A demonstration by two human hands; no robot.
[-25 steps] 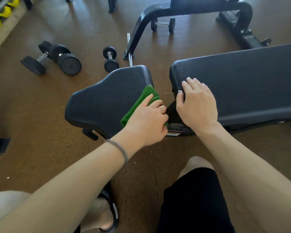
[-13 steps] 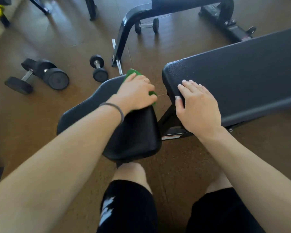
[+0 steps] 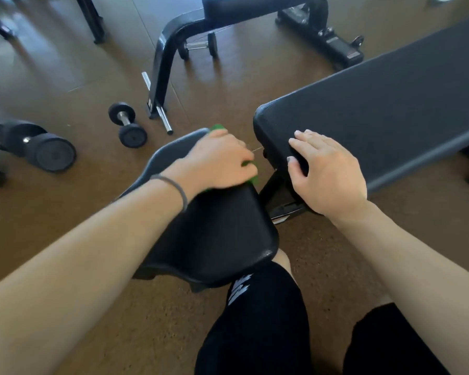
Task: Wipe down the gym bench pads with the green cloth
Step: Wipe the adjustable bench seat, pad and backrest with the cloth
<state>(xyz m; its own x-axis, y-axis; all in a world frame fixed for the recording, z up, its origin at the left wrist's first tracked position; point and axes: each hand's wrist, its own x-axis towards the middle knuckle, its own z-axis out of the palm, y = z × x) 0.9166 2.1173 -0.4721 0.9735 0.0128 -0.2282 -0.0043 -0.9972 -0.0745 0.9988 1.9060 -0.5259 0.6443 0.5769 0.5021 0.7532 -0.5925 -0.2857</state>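
The left hand lies on top of the green cloth and presses it down onto the small seat pad of the gym bench. The fingers bend over the cloth and hide most of it — only a bit of green peeks out at the far tip and by the fingertips. A grey band goes round the left wrist.

The right hand rests flat on the near corner of the long back pad, with its fingers straight and its thumb hooked over the edge. It holds nothing.

The two pads sit close together with a thin gap between them. The black bench frame shows in that gap.

On the brown floor to the left lie a small dumbbell and a bigger dumbbell — they are well apart from the bench. Another black bench frame stands farther back.
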